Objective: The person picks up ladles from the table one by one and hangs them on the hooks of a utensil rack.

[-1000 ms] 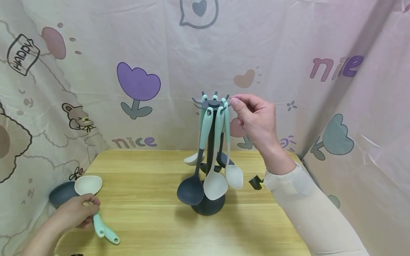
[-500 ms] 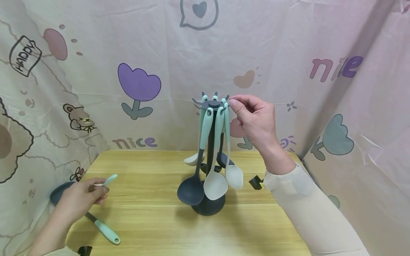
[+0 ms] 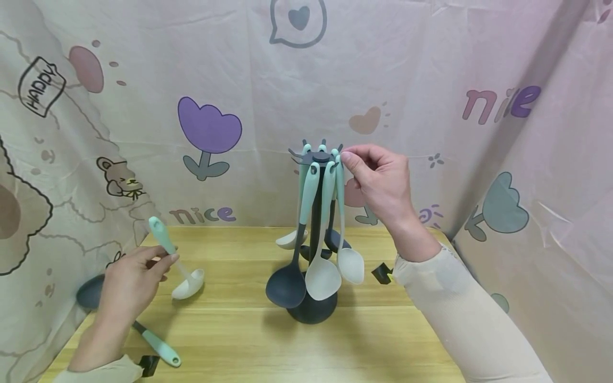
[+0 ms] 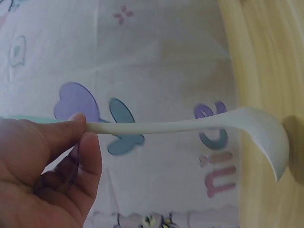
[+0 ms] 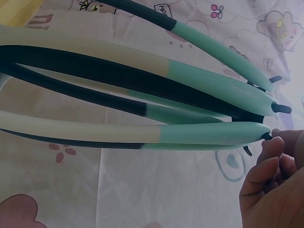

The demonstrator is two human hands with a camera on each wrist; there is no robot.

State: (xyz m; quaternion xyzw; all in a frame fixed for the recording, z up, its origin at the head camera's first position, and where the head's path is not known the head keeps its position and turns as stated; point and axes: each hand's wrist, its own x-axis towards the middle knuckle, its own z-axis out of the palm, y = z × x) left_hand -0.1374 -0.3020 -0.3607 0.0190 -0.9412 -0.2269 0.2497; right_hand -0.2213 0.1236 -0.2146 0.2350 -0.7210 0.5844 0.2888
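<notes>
My left hand [image 3: 136, 282] pinches a white ladle [image 3: 188, 285] at the lower part of its mint handle between thumb and fingers. The ladle tilts, handle end up and bowl down, close over the table. In the left wrist view, the thumb and forefinger meet at the start of the ladle's white shaft [image 4: 161, 127]. At the dark utensil stand [image 3: 311, 313], my right hand [image 3: 382, 175] pinches the tip of one hook. From that hook hangs a white spoon-like utensil [image 3: 351, 266] with a mint handle [image 5: 213, 133], seen close up in the right wrist view.
Several other utensils hang round the stand, among them a dark ladle [image 3: 286, 286] and a white one [image 3: 323, 279] in front. Another dark utensil [image 3: 162, 348] lies on the table [image 3: 230, 340] at the left, partly behind my left forearm. Printed cloth [image 3: 268, 106] encloses the table.
My left hand has lifted the white ladle off the dark utensil at the left, moved it away from me, and swung its handle upward. The right hand stays at the hook.
</notes>
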